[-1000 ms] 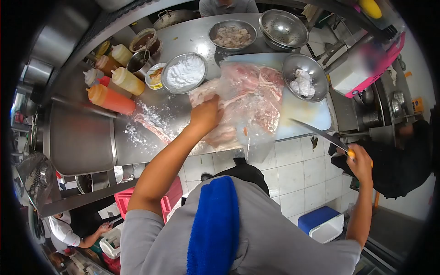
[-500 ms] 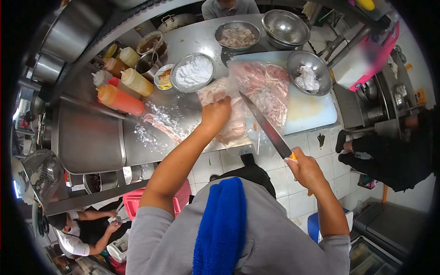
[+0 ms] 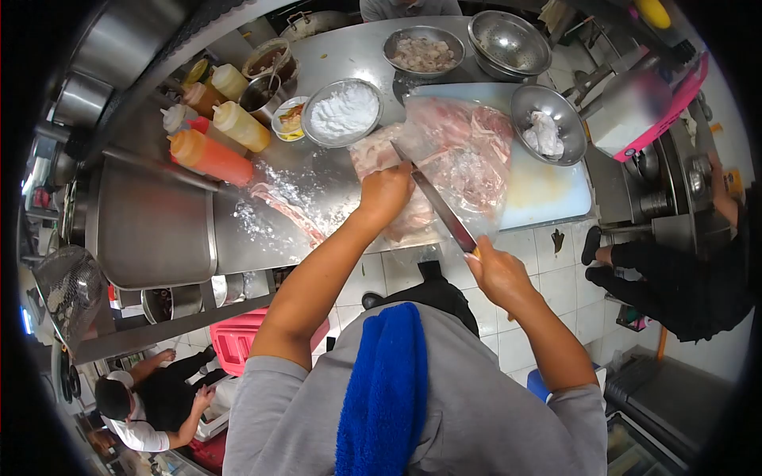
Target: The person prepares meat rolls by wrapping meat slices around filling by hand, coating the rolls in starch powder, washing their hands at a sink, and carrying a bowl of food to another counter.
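Observation:
My right hand (image 3: pixel 502 276) is closed round the handle of a long kitchen knife (image 3: pixel 444 208). Its blade points up and left, and the tip lies over a slab of raw meat (image 3: pixel 375 152). My left hand (image 3: pixel 387 194) is curled on that slab, beside the blade; its fingertips are mostly hidden. Right of the blade, more raw meat (image 3: pixel 472 147) lies under clear plastic, partly on a white cutting board (image 3: pixel 548 190). A thin strip of meat (image 3: pixel 290 213) rests on the steel table amid scattered white powder.
Behind the meat stand a bowl of white powder (image 3: pixel 345 113), a bowl of pale pieces (image 3: pixel 423 54) and stacked steel bowls (image 3: pixel 508 44). Another bowl (image 3: pixel 575 147) sits on the right. Squeeze bottles (image 3: pixel 213 157) and a steel tray (image 3: pixel 155 238) are left. Other people stand around.
My right hand has brought the knife up and left, so its tip now reaches past my left hand over the meat. My left hand has shifted slightly in view, along with the whole scene.

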Motion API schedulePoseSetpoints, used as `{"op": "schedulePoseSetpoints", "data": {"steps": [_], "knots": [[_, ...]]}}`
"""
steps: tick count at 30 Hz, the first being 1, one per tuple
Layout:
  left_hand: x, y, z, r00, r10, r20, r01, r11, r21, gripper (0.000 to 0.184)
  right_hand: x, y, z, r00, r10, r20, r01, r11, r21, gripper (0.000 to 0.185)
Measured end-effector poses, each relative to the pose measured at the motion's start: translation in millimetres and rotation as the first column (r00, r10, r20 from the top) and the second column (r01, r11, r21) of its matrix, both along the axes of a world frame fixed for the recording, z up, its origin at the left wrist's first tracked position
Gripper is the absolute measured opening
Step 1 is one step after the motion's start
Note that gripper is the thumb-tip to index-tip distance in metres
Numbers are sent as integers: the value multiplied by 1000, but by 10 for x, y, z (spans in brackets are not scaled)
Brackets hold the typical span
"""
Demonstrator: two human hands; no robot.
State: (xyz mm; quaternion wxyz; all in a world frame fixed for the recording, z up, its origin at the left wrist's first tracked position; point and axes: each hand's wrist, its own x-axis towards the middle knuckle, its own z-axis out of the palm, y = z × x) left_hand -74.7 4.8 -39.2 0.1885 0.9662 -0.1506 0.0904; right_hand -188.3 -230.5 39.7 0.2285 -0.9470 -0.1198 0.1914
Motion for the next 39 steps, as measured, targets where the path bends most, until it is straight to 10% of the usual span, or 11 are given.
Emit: {"op": "schedulePoseSetpoints", "data": {"steps": [9, 15, 17, 21, 23, 27, 31, 34, 39], "knots": [[184, 80, -57, 983, 183, -25, -184, 961, -204, 21, -166, -206, 214, 974, -40, -223, 19, 995, -96, 25], [426, 622, 50, 858, 509, -62, -453, 695, -558, 21, -102, -319, 406, 942, -103, -320, 86, 994, -66, 27], [323, 635, 345, 853, 359, -379, -507, 397, -765, 17, -69, -465, 442, 909, -164, -384, 170, 985, -18, 27], [238, 661, 390, 849, 228, -477, -520, 202, -830, 14, 77, -827, 174, 958, -284, -34, 285, 934, 217, 34], [162, 797, 336, 849, 85, -522, -528, 201, -825, 15, 347, -899, -37, 878, -210, 429, 167, 976, 136, 39], [-58, 840, 478, 838, 97, -538, -539, -11, -842, 16, 823, -785, -398, 873, -206, 442, 213, 976, 35, 43], [-193, 998, 364, 887, 175, -428, -458, 217, -862, 16, 1014, -624, -406, 822, -138, 553, 166, 986, 0, 41], [-310, 1009, 346, 897, 228, -380, -422, 178, -889, 16, 1153, -193, -174, 871, -245, 426, 74, 922, 380, 31], [-572, 978, 401, 887, 226, -403, -423, 47, -905, 16, 1204, 1462, -480, 983, 170, 70, -153, 546, 824, 36]]}}
